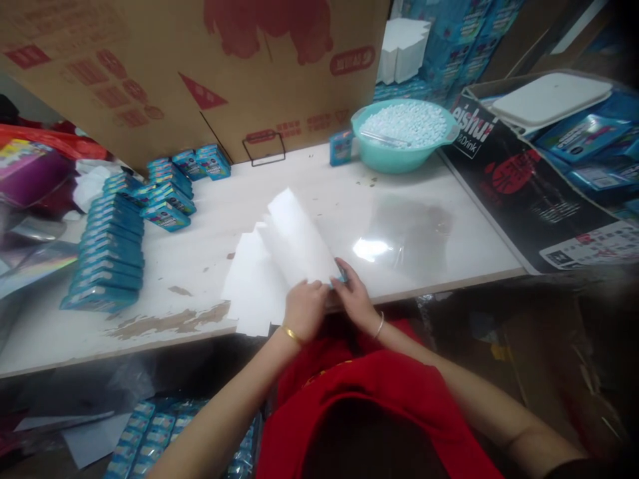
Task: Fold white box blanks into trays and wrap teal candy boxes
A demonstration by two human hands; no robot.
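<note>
My left hand (pixel 305 309) is closed on the near edge of a white card sheet (pixel 302 236), which is bent and raised off the table. My right hand (pixel 355 299) pinches the same sheet at its near right corner, where a bit of blue shows between thumb and fingers. Whether that blue is the sheet's printed side or a separate piece, I cannot tell. Beneath and to the left of the raised sheet lie more white card blanks (pixel 252 286) with notched edges, fanned out at the table's front edge.
Small blue boxes (pixel 107 249) stand in rows at the left of the table (pixel 210 266). A turquoise bowl (pixel 394 158) of white pellets sits at the back, beside one blue box (pixel 341 148). Clear film (pixel 407 233) lies right of centre. A large carton (pixel 279 73) stands behind; an open box (pixel 529 193) is right.
</note>
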